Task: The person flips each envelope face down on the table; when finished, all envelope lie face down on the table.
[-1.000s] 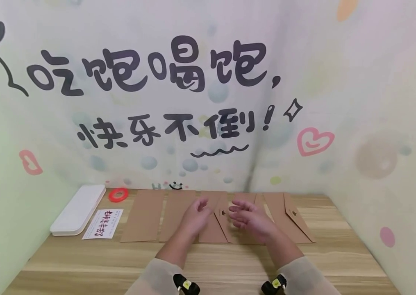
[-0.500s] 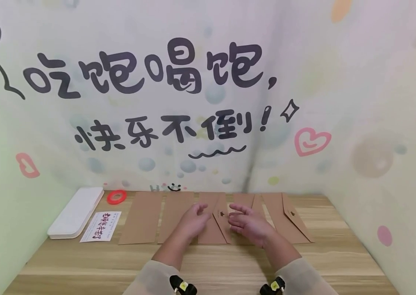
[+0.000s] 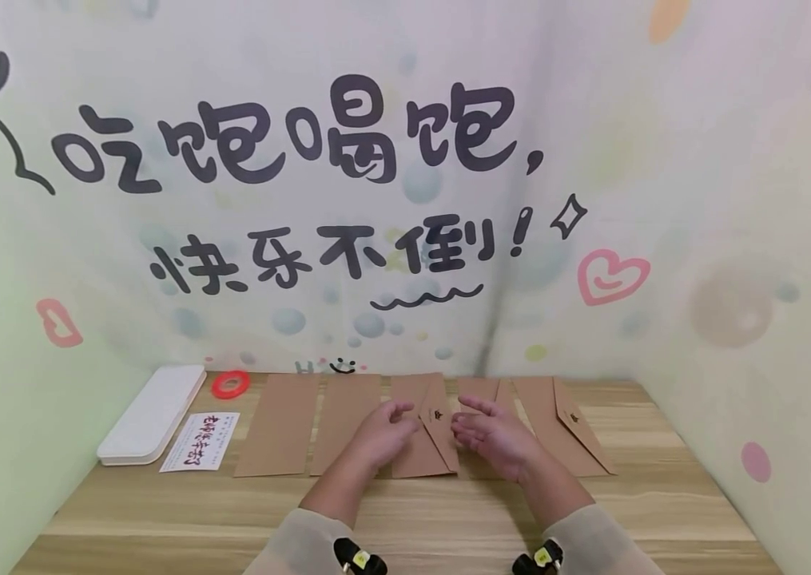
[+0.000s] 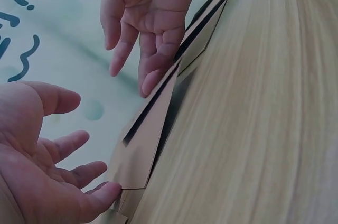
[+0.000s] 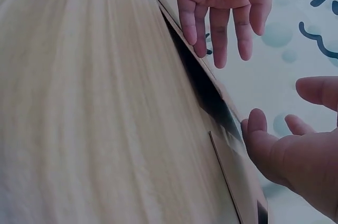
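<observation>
Middle brown rectangular paper envelope with slanted flap [image 3: 434, 435] lies between both hands, long axis pointing forward; I judge the left hand [image 3: 385, 438] nearer (it overlaps the envelope in head view), the right hand [image 3: 495, 444] just by the envelope's right edge; both relaxed, gripping nothing; contact, I can't tell; crown-like black mark [image 3: 437, 414] on the envelope's flap; well left of the envelope, white rectangular paper card [image 3: 200, 442]: 老师您辛苦了; behind the envelope, black wall lettering [image 3: 357, 162]: 吃饱喝饱,快乐不倒!
</observation>
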Motion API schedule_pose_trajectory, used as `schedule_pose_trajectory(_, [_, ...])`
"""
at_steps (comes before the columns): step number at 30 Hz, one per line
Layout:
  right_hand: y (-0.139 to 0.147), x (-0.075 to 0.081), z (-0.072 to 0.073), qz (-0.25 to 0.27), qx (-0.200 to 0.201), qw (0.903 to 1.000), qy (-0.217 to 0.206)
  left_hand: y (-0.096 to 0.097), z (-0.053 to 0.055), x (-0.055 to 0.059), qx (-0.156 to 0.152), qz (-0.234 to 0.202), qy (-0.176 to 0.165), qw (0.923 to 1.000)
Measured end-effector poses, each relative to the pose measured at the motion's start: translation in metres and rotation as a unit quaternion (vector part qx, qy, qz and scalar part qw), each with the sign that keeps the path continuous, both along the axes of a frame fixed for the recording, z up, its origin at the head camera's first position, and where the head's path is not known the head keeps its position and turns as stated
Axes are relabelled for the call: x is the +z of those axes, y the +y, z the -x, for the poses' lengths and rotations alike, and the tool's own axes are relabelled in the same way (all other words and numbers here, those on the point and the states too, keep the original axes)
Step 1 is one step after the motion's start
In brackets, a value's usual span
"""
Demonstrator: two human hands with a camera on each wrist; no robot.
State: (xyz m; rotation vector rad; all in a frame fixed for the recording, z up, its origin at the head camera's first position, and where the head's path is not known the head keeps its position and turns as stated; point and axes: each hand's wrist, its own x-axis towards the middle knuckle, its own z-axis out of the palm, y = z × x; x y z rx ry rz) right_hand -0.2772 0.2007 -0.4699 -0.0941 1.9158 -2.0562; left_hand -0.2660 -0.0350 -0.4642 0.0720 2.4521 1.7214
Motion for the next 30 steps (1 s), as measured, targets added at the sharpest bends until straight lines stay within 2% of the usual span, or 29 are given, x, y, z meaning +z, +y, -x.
schedule_pose_trajectory(9, [0.0,0.001,0.001,-0.021,0.023,0.9992,0.027,0.002,-0.004,0.002,-0.028,-0.011,-0.002,0.9996])
schedule_pose_trajectory(15, [-0.005,0.007,-0.004,-0.011,0.06,0.9979,0.024,0.007,-0.006,0.002,-0.044,-0.038,-0.006,0.9983])
schedule_pose_trajectory(23, [-0.01,0.015,-0.013,-0.009,0.114,0.9933,0.014,0.01,-0.006,0.004,-0.054,-0.077,0.002,0.9956])
schedule_pose_trajectory(30, [-0.014,0.02,-0.018,0.004,0.138,0.9903,0.014,0.011,-0.008,0.007,-0.05,-0.082,0.01,0.9954])
